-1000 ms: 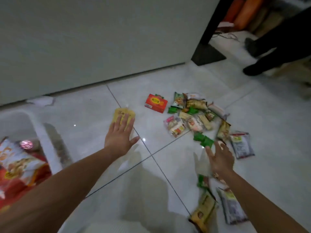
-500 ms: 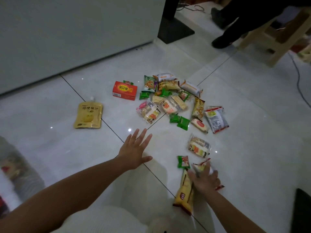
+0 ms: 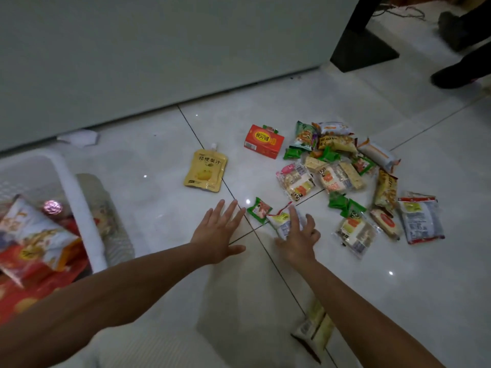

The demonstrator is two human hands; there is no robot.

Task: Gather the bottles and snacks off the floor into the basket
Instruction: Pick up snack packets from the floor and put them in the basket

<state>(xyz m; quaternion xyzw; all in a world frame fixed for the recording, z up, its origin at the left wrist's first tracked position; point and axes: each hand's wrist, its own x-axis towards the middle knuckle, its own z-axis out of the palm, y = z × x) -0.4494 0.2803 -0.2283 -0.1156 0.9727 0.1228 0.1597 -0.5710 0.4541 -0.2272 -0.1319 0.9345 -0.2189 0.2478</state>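
Seemingly to slide it toward the basket (image 3: 77, 208), the right hand (image 3: 297, 240) presses flat on a white packet (image 3: 281, 221) (no grip); the left hand (image 3: 218, 232) hovers spread, empty.

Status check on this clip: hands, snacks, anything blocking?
Left hand open, empty. Right hand touching white snack packet on floor. Snack pile, yellow juice pouch ungathered; white basket partly filled. Path clear.

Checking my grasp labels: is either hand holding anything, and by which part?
Nothing is gripped. The left hand hovers open; the right hand lies with spread fingers on the near end of a white snack packet.
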